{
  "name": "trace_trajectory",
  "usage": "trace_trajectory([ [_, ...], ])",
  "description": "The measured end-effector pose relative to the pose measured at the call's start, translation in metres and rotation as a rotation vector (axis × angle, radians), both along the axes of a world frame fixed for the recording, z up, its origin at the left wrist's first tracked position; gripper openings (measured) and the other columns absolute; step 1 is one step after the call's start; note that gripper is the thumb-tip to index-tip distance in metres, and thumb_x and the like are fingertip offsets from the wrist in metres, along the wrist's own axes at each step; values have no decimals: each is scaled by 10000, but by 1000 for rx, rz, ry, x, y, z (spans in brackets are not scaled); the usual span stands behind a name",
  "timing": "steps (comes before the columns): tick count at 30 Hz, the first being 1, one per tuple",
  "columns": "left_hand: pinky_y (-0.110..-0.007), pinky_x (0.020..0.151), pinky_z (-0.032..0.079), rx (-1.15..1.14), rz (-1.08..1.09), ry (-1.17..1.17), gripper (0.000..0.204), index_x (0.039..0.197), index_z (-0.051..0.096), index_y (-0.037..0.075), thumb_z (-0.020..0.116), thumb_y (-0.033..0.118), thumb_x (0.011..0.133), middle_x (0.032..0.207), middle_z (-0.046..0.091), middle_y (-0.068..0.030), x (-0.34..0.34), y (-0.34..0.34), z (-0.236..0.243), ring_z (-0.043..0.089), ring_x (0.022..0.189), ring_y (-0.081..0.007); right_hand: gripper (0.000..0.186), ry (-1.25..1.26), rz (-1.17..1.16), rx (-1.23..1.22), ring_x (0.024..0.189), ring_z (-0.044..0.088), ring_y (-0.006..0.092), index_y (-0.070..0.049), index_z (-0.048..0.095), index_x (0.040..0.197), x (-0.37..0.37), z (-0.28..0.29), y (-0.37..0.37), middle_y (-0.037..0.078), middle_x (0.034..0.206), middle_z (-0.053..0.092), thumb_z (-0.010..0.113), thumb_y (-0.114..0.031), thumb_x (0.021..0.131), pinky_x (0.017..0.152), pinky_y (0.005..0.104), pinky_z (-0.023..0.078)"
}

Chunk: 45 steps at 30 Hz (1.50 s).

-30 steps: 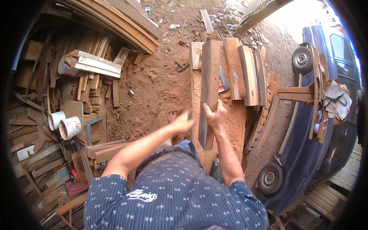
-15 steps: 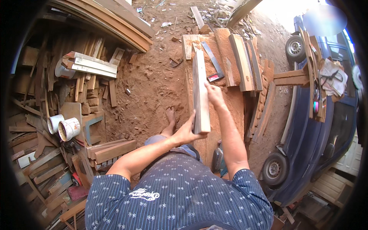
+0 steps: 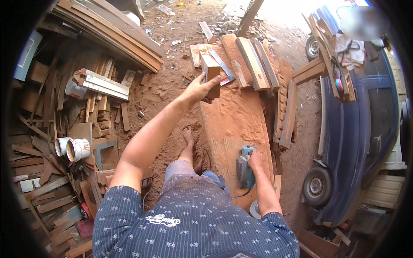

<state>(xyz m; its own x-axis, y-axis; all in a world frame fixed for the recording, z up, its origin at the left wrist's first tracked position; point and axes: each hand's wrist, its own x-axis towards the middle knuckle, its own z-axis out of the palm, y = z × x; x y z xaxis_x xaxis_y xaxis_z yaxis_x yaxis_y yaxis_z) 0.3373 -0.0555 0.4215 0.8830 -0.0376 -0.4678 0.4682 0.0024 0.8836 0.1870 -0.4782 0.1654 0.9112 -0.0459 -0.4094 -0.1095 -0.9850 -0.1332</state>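
Observation:
Over the far left part of the workbench [image 3: 232, 124], my left hand [image 3: 200, 90] is wrapped round a thick piece of wood [image 3: 210, 66], with one end tilted up toward me. Closer to my body, a teal electric hand planer [image 3: 244, 171] rests on the sawdust-covered bench top. The fingers of my right hand [image 3: 255, 158] are closed on its handle. A black cord runs from the planer toward me. Just beyond the held wood lies a try square [image 3: 223, 66] with a dark stock, partly hidden by the wood and my left hand.
Several wood pieces [image 3: 253, 64] lie along the bench's far right. Scrap wood [image 3: 47, 172] and two white buckets [image 3: 78, 149] fill the left side. A blue vehicle [image 3: 344, 155] stands at right, beside a wooden stand [image 3: 331, 60] bearing cloth. My bare foot [image 3: 188, 135] is on the dirt floor.
My right hand has left the wood and moved back to the planer. My left hand has carried the wood away from me and tilted it. The view has shifted slightly.

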Motion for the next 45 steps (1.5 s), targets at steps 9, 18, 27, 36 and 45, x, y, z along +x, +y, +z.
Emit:
trace_trajectory([
  [9, -349, 739, 612, -19, -2, -29, 855, 1557, 366, 88, 685, 568, 925, 1248, 640, -160, -10, -19, -5, 696, 961, -204, 402, 58, -106, 99, 1016, 694, 419, 24, 736, 1019, 10, 46, 29, 281, 1050, 716, 776, -328, 828, 903, 487, 544],
  [18, -338, 746, 620, -1, 4, -86, 796, 1483, 449, 53, 663, 583, 930, 1271, 632, -150, -6, -23, -16, 696, 974, -207, 450, -46, 72, 78, 1040, 679, 422, 55, 712, 1048, 6, -3, 5, 287, 1042, 710, 798, -324, 820, 920, 484, 530],
  [27, -370, 807, 613, 30, -43, -11, 783, 1455, 484, 43, 663, 590, 924, 1291, 632, -145, 8, -23, 0, 683, 1028, -220, 627, -319, -44, 103, 1075, 665, 412, 72, 676, 1165, -20, 14, -16, 274, 1123, 699, 812, -419, 799, 959, 455, 521],
  [36, -431, 1045, 518, 567, -288, -179, 606, 1323, 584, 50, 750, 457, 905, 1299, 661, -187, -94, -74, -100, 665, 1168, -281, 517, -125, -419, 756, 845, 676, 180, 11, 665, 1139, -133, 25, -52, 78, 947, 726, 850, -356, 826, 788, 334, 540],
  [45, -521, 840, 561, 734, -261, -267, 965, 1519, 185, -160, 746, 245, 847, 1354, 530, -354, -166, -105, -299, 671, 972, -489, 296, -156, -610, 917, 589, 589, 99, -24, 646, 1039, -122, 23, -16, 12, 772, 653, 791, -243, 903, 540, 262, 492],
])
